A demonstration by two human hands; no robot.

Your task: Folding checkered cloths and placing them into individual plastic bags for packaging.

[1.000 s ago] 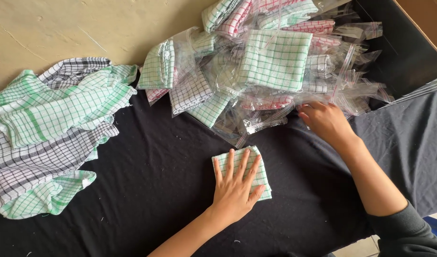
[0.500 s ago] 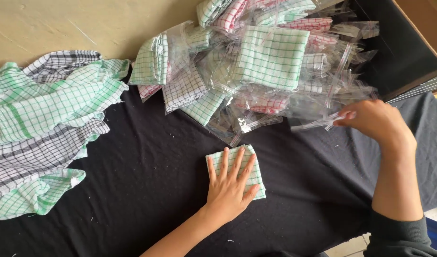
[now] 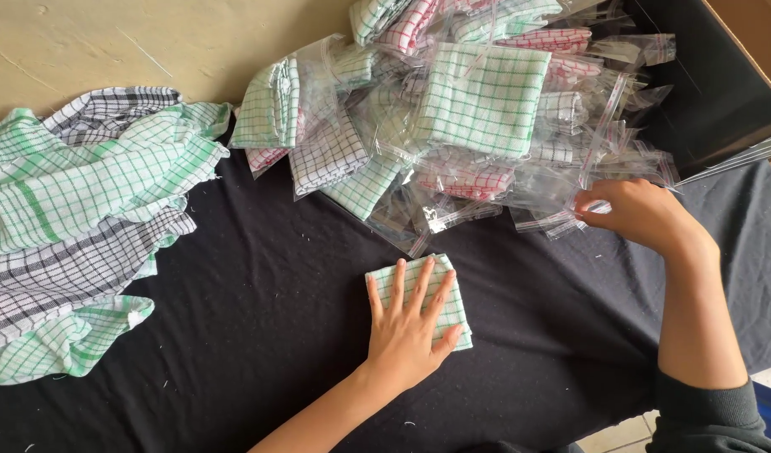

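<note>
since the earlier frame the right hand [image 3: 641,214] has lifted off the far pile, fingers now pinched on a clear plastic bag [image 3: 561,220]. the left hand [image 3: 410,327] lies flat, fingers spread, on the folded green checked cloth [image 3: 419,294] on the near black cloth [image 3: 259,335].

Two bare forearms enter from the bottom of the frame. The left hand [image 3: 410,331] wears no ring, watch or glove. The right hand [image 3: 641,214] is equally unadorned; a dark charcoal sleeve [image 3: 713,415], pushed up, shows at lower right.
</note>
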